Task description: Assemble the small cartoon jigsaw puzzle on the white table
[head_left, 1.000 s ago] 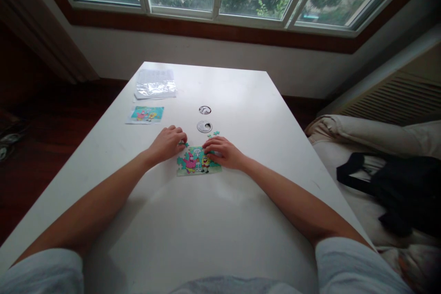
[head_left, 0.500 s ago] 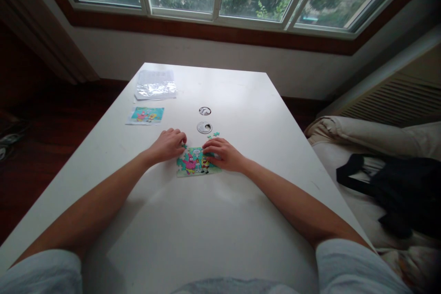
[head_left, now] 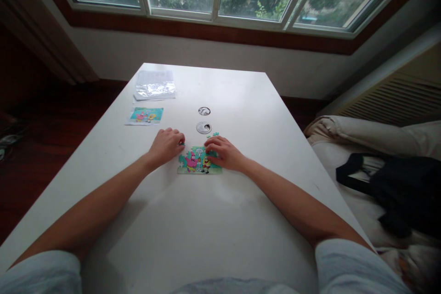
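A partly assembled cartoon jigsaw puzzle (head_left: 193,163) lies flat on the white table, with gaps along its upper left. My left hand (head_left: 167,145) is just beyond its upper left corner, thumb and fingers pinched on a small green puzzle piece (head_left: 182,144) that is mostly hidden. Across the puzzle's right side rests my right hand (head_left: 224,152), its fingers slightly apart and bent, covering the upper right part. Several loose green puzzle pieces (head_left: 215,134) lie just beyond the right fingertips.
A printed picture sheet (head_left: 148,115) with the same cartoon lies at the left, in front of a clear plastic bag with papers (head_left: 155,85). Two round grommets (head_left: 204,127) are set in the white table (head_left: 206,220). Dark clothing (head_left: 396,188) lies on a sofa at the right.
My left hand has drawn back slightly from the puzzle's left edge with the piece, showing more of that corner. My right hand stays over the right side, shifted a touch.
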The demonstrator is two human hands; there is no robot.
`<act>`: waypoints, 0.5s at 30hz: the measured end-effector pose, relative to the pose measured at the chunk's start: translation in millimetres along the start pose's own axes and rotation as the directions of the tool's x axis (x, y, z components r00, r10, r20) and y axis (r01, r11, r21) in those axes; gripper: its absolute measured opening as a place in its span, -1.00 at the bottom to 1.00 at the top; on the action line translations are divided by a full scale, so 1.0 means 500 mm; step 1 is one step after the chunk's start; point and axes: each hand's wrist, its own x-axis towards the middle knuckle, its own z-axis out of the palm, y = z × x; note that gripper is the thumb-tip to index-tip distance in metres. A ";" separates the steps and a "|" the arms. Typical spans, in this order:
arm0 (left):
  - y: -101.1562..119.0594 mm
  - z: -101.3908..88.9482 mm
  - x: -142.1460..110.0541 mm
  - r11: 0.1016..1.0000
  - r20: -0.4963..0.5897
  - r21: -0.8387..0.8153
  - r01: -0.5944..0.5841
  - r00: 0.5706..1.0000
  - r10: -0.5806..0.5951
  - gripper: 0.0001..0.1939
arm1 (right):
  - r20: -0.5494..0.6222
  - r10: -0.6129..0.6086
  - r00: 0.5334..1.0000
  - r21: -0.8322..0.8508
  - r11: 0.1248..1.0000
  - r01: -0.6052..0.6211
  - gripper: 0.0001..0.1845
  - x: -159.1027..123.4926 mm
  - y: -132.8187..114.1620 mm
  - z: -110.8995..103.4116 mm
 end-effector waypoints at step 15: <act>0.005 -0.008 -0.004 1.000 0.008 -0.025 -0.007 1.000 0.007 -0.84 | 0.012 0.014 1.000 0.019 1.000 -0.014 -0.85 0.004 -0.005 -0.006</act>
